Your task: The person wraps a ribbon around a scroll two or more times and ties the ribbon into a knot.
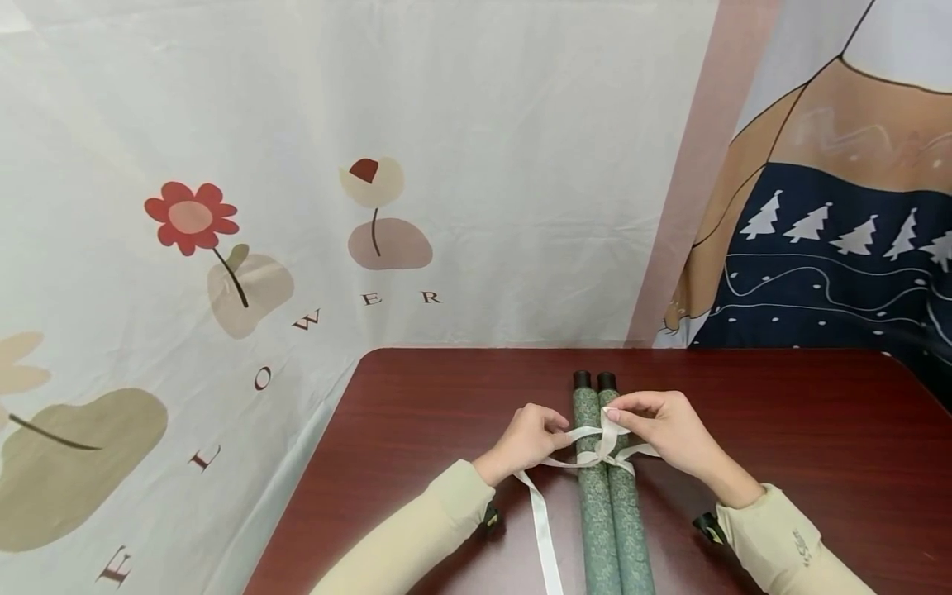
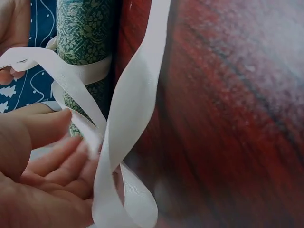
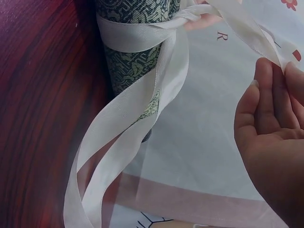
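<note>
Two green patterned scrolls [image 1: 601, 504] lie side by side on the table, rolled up, their black ends at the back. A white ribbon [image 1: 606, 438] is wrapped around both and crosses on top. My right hand [image 1: 673, 434] pinches a raised length of it between thumb and fingers, above and right of the scrolls. To their left, my left hand [image 1: 524, 440] holds another part of the ribbon between thumb and curled fingers. Loose ribbon [image 2: 130, 104] hangs beside the left hand in the left wrist view. More ribbon loops [image 3: 118, 118] droop from the wrap in the right wrist view.
The dark red table [image 1: 416, 413] has a rounded back left corner. Behind it hangs a pale cloth [image 1: 521, 165] printed with flowers and letters. A cloth with white trees on dark blue [image 1: 818, 273] hangs at the right.
</note>
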Tool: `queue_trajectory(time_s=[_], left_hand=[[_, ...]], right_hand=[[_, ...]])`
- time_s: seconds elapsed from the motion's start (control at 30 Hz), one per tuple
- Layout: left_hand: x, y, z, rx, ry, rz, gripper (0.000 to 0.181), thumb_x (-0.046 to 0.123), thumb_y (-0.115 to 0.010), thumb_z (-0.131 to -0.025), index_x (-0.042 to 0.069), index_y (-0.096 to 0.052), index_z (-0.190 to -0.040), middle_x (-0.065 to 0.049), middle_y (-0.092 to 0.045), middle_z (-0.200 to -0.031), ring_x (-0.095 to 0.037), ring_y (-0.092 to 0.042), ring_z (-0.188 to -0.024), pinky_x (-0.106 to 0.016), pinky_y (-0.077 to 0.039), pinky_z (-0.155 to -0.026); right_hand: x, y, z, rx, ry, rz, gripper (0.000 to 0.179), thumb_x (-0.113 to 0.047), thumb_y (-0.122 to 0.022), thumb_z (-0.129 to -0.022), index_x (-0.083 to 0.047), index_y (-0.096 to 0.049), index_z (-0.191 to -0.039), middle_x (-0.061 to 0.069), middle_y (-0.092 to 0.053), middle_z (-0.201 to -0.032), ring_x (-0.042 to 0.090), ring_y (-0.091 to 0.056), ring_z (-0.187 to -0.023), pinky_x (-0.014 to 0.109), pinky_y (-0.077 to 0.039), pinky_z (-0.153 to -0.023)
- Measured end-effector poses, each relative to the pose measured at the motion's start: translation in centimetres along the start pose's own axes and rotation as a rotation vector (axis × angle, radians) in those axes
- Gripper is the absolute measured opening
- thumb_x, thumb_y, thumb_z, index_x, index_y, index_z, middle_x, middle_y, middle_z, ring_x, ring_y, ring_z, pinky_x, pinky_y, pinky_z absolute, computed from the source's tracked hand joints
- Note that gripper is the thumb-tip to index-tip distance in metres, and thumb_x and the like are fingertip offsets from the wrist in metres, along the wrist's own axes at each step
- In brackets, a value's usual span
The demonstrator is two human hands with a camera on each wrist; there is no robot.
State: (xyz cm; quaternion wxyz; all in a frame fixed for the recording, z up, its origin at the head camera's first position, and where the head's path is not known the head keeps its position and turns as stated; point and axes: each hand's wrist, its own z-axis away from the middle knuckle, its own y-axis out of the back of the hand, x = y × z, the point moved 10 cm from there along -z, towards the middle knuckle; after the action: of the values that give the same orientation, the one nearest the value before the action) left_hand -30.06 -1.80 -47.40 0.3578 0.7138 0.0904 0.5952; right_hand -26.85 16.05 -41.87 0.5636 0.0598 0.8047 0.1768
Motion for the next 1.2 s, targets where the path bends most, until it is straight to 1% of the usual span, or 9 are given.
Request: queue_trajectory(time_s=[0.07, 0.17, 0.27, 0.37, 0.5, 0.73, 0.9, 1.07, 1.2], left_hand=[[0.0, 0.1, 0.0, 0.011, 0.001, 0.012, 0.008, -0.002, -0.079, -0.085, 0.0, -0.081, -0.093, -0.002, -0.075, -0.076, -0.003, -0.062, -0.065, -0.019, -0.051, -0.061], [-0.1, 0.6, 0.2, 0.044, 0.021, 0.052, 0.009, -0.005, -0.078, -0.083, 0.002, -0.082, -0.086, 0.002, -0.074, -0.073, 0.0, -0.057, -0.062, -0.018, -0.049, -0.059], [0.1, 1.1, 0.7, 0.069, 0.039, 0.116, 0.01, -0.005, -0.076, -0.083, 0.003, -0.082, -0.085, 0.002, -0.075, -0.076, -0.001, -0.057, -0.063, -0.018, -0.048, -0.058], [0.4, 1.4, 1.4, 0.076, 0.065, 0.179, 0.012, -0.004, -0.074, -0.083, 0.003, -0.083, -0.087, 0.002, -0.075, -0.08, -0.003, -0.058, -0.064, -0.018, -0.048, -0.058], [0.9, 1.6, 2.3, 0.079, 0.067, 0.214, 0.016, -0.005, -0.072, -0.081, 0.004, -0.083, -0.089, 0.001, -0.076, -0.083, -0.004, -0.059, -0.065, -0.018, -0.048, -0.059], [1.5, 2.0, 3.8, 0.11, 0.032, 0.215, 0.016, -0.006, -0.073, -0.081, 0.004, -0.083, -0.087, -0.002, -0.076, -0.081, -0.004, -0.057, -0.065, -0.018, -0.045, -0.058], [1.8, 2.2, 4.9, 0.123, 0.018, 0.241, 0.017, -0.005, -0.072, -0.082, 0.005, -0.083, -0.089, 0.002, -0.074, -0.076, -0.004, -0.056, -0.059, -0.018, -0.044, -0.054], [3.0, 2.0, 6.0, 0.128, -0.056, 0.269, 0.018, -0.005, -0.07, -0.084, 0.005, -0.083, -0.091, 0.003, -0.076, -0.086, -0.004, -0.064, -0.069, -0.018, -0.051, -0.062], [4.3, 1.5, 6.9, 0.113, -0.101, 0.337, 0.019, -0.009, -0.069, -0.085, 0.002, -0.083, -0.092, -0.002, -0.077, -0.09, -0.002, -0.067, -0.076, -0.019, -0.056, -0.069]], right_hand=[[0.1, 0.1, 0.0, 0.002, -0.002, -0.008, 0.01, -0.007, -0.08, -0.092, -0.004, -0.081, -0.101, 0.004, -0.078, -0.088, 0.01, -0.069, -0.071, 0.026, -0.057, -0.062], [0.3, 0.2, 0.0, 0.003, -0.013, -0.02, 0.011, -0.008, -0.08, -0.092, -0.003, -0.081, -0.101, 0.005, -0.078, -0.088, 0.01, -0.069, -0.072, 0.027, -0.058, -0.062], [0.6, 0.3, 0.0, 0.004, -0.028, -0.042, 0.011, -0.006, -0.079, -0.092, -0.001, -0.081, -0.102, 0.007, -0.077, -0.089, 0.011, -0.07, -0.072, 0.029, -0.059, -0.062], [0.9, 0.3, 0.0, -0.009, -0.05, -0.087, 0.013, -0.004, -0.078, -0.093, 0.003, -0.079, -0.104, 0.011, -0.077, -0.09, 0.012, -0.071, -0.072, 0.033, -0.062, -0.062], [1.0, 0.1, 0.0, -0.024, -0.063, -0.116, 0.015, -0.004, -0.077, -0.094, 0.006, -0.078, -0.105, 0.014, -0.076, -0.09, 0.016, -0.072, -0.072, 0.037, -0.063, -0.062], [0.9, 0.4, -0.3, 0.008, -0.038, -0.026, 0.012, -0.007, -0.08, -0.092, -0.001, -0.081, -0.103, 0.009, -0.077, -0.092, 0.014, -0.07, -0.074, 0.031, -0.06, -0.064], [1.4, 0.6, -0.6, 0.008, -0.038, -0.026, 0.013, -0.007, -0.08, -0.092, 0.0, -0.08, -0.103, 0.009, -0.078, -0.092, 0.013, -0.07, -0.075, 0.031, -0.06, -0.065], [2.0, 0.8, -0.7, 0.008, -0.052, -0.025, 0.013, -0.008, -0.079, -0.094, 0.0, -0.08, -0.104, 0.009, -0.078, -0.093, 0.012, -0.07, -0.077, 0.031, -0.06, -0.068], [2.3, 0.7, -0.7, 0.006, -0.058, -0.024, 0.013, -0.008, -0.078, -0.094, 0.0, -0.08, -0.104, 0.01, -0.078, -0.093, 0.013, -0.071, -0.078, 0.032, -0.06, -0.069]])
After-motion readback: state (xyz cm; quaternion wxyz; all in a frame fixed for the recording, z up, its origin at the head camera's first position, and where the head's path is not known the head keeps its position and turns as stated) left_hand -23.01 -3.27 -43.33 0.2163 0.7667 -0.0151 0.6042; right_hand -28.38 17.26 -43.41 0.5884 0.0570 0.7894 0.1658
